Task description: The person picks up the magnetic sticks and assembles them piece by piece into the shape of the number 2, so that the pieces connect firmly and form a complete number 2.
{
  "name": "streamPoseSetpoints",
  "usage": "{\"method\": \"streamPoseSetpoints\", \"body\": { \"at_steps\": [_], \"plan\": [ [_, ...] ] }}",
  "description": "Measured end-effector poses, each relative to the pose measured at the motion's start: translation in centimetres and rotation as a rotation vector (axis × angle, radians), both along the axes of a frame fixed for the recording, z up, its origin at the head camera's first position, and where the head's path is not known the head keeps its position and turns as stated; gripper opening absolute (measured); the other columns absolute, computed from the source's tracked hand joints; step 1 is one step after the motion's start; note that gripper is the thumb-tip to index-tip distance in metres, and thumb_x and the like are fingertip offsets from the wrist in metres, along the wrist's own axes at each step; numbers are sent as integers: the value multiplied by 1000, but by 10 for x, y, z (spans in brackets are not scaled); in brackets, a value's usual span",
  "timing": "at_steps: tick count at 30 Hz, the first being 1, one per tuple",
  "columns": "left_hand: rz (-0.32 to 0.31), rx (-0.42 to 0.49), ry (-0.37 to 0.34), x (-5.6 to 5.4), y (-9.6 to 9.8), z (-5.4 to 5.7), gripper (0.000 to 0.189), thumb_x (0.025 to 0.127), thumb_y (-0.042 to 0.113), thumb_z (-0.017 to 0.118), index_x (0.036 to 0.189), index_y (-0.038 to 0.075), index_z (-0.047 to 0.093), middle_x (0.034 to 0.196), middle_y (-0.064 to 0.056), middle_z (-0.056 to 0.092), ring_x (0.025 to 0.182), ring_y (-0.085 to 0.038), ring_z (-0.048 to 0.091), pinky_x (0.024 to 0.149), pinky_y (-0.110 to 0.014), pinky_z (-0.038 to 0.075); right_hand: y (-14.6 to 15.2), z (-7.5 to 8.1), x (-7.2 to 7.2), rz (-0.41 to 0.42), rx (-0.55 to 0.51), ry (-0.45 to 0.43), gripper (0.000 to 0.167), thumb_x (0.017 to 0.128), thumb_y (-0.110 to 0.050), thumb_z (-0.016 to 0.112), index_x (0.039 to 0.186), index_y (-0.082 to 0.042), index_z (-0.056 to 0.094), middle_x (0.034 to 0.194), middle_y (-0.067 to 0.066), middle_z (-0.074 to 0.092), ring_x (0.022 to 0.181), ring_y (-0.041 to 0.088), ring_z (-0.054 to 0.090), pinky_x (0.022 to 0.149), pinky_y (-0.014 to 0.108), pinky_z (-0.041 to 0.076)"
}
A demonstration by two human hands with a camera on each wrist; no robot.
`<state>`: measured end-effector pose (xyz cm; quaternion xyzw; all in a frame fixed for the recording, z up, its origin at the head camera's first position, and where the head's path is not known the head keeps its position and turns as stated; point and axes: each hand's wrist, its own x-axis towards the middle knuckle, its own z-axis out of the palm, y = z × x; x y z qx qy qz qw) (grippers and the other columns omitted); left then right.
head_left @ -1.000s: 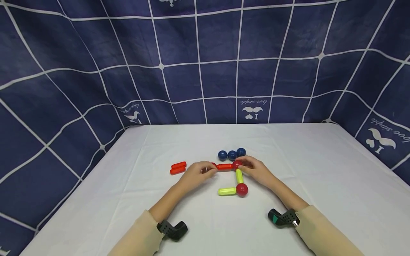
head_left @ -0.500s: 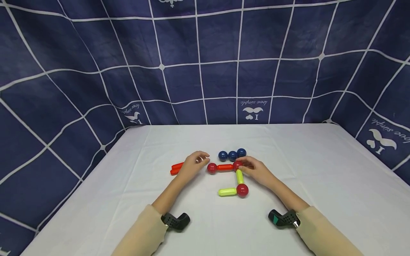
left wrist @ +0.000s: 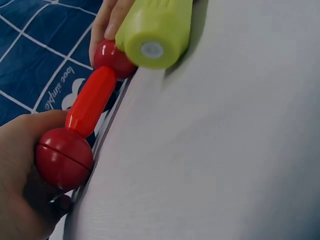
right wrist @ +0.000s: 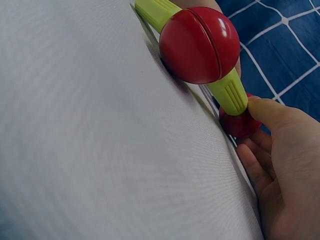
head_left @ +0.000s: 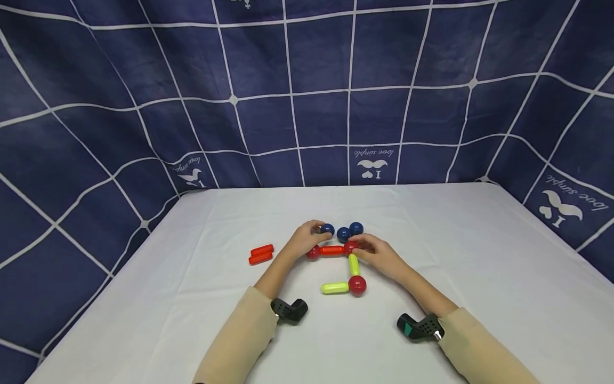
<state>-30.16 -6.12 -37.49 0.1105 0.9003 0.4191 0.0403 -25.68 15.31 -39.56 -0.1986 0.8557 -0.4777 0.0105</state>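
Note:
My left hand (head_left: 306, 238) pinches a dark blue ball (head_left: 328, 230) between thumb and fingers, just beyond a red ball (head_left: 313, 253). That red ball ends a joined chain: a red rod (head_left: 332, 250) leads right to a second red ball (head_left: 350, 248). My right hand (head_left: 381, 257) holds this second ball, its thumb against it in the right wrist view. From there a yellow-green rod (head_left: 354, 265) runs nearer to a third red ball (right wrist: 200, 45), and another yellow-green rod (head_left: 334, 288) points left from it. In the left wrist view the hand (left wrist: 20, 165) mostly hides the blue ball.
Two more blue balls, one (head_left: 343, 234) beside the other (head_left: 356, 228), lie just beyond the chain. A pair of loose red rods (head_left: 261, 254) lies left of the left hand. The white-covered table (head_left: 431, 229) ends at a dark blue checked cloth (head_left: 316, 117).
My left hand has left the chain's left red ball, moved up and right, and taken hold of the leftmost blue ball, shifting it slightly. The right hand stays on its red ball.

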Motion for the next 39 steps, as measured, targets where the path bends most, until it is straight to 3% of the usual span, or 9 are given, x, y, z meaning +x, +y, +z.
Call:
{"method": "streamPoseSetpoints", "body": {
  "at_steps": [6, 11, 15, 17, 21, 25, 31, 35, 39],
  "plan": [
    [-23, -89, -5, -1, 0, 9, 46, 84, 34, 61, 119, 5, 55, 109, -12, 59, 101, -24, 53, 92, -40, 42, -1, 2, 0, -4, 10, -4, 38, 89, -25, 58, 122, -10, 54, 122, 12, 56, 104, 25, 56, 89, 38, 48],
    [32, -146, 11, 6, -4, 13, 45, 84, 37, 61, 118, 8, 56, 108, -9, 59, 98, -22, 54, 88, -40, 44, -1, 2, 2, -5, -3, -5, 38, 89, -22, 57, 124, -8, 53, 124, 14, 54, 107, 27, 55, 90, 41, 47],
    [76, -123, 110, 18, -11, 16, 43, 83, 37, 62, 116, 9, 57, 108, -6, 58, 95, -21, 53, 81, -35, 45, 0, 1, 3, -3, -9, -4, 38, 89, -23, 57, 123, -8, 53, 123, 13, 55, 106, 26, 55, 90, 41, 47],
    [67, -75, 178, 26, -15, 17, 41, 83, 34, 63, 115, 9, 56, 109, -6, 58, 94, -22, 53, 77, -31, 44, 0, 1, 2, -3, -2, -3, 37, 89, -23, 58, 123, -9, 54, 121, 12, 57, 105, 25, 56, 89, 39, 47],
    [12, 64, 247, 45, -21, 22, 40, 82, 24, 66, 117, 9, 53, 110, -7, 57, 88, -21, 52, 73, -26, 44, 1, 0, 1, 0, 4, 3, 36, 89, -26, 58, 121, -10, 55, 119, 11, 58, 103, 23, 56, 87, 35, 48],
    [-86, 161, 224, 68, -28, 22, 47, 81, 16, 67, 124, 9, 48, 108, -8, 56, 84, -16, 53, 75, -26, 47, 0, 0, -1, 6, 0, 11, 37, 89, -28, 58, 121, -11, 55, 120, 10, 58, 102, 22, 56, 87, 34, 48],
    [-247, 126, 152, 96, -41, 12, 39, 81, 13, 64, 119, 15, 54, 106, -6, 53, 90, -15, 49, 79, -28, 47, -4, 9, 5, 7, 2, 4, 36, 90, -20, 56, 122, -5, 53, 120, 15, 56, 102, 26, 56, 88, 40, 48],
    [-288, 112, 97, 101, -45, 5, 32, 78, 11, 65, 107, 15, 52, 92, -2, 55, 83, -14, 49, 69, -23, 43, -6, 17, 11, -2, 10, -11, 35, 90, -18, 55, 122, -4, 53, 121, 16, 56, 103, 28, 55, 88, 40, 48],
    [-321, 56, 62, 102, -46, 3, 34, 77, 11, 64, 107, 16, 49, 83, 1, 52, 73, -11, 48, 64, -21, 39, -1, 6, 3, -3, 9, -9, 37, 89, -27, 57, 122, -11, 54, 122, 10, 56, 104, 24, 55, 88, 36, 48]
  ]
}}
